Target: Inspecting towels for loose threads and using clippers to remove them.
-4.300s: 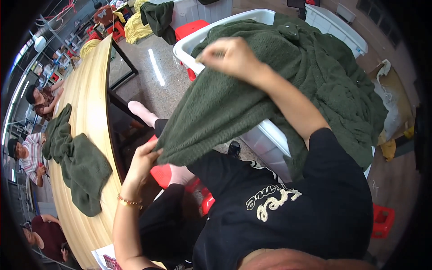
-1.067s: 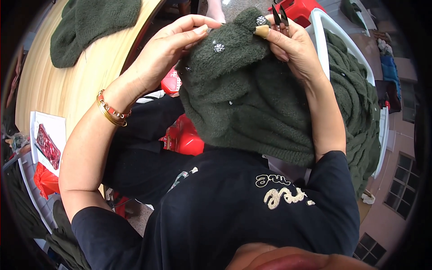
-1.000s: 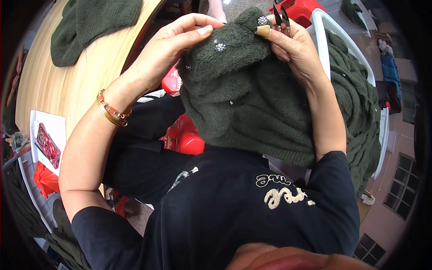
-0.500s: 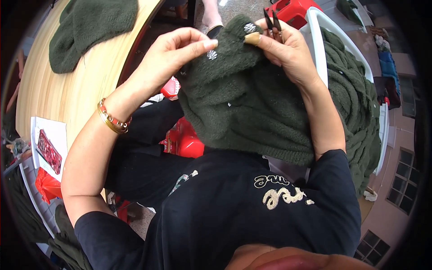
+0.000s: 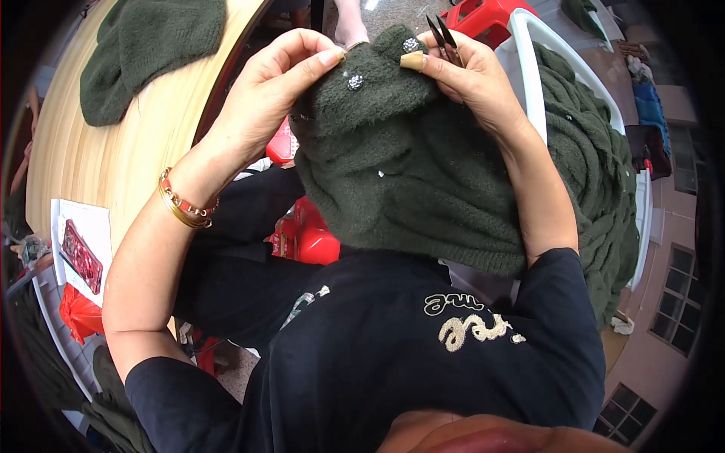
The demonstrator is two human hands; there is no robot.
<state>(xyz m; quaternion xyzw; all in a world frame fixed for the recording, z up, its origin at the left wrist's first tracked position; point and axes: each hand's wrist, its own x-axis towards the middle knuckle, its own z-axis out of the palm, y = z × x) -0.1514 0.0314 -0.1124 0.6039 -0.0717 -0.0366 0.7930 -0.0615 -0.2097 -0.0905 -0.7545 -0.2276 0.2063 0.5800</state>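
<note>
I have the left hand [image 5: 273,84] pinching the edge of a fuzzy dark green garment [image 5: 430,174], cloth draped before the black T-shirt [image 5: 377,332], the right hand [image 5: 476,81] gripping it beside a sparkly button [image 5: 410,45], snips [image 5: 448,39] also in its fingers.

The green garment [image 5: 423,189], earlier stretched from the white bin [image 5: 526,68], now lies bunched; the left hand [image 5: 283,79] (a moment ago beside a sparkly button [image 5: 355,82]) now pinches the garment's edge, near the right hand [image 5: 474,79].
</note>
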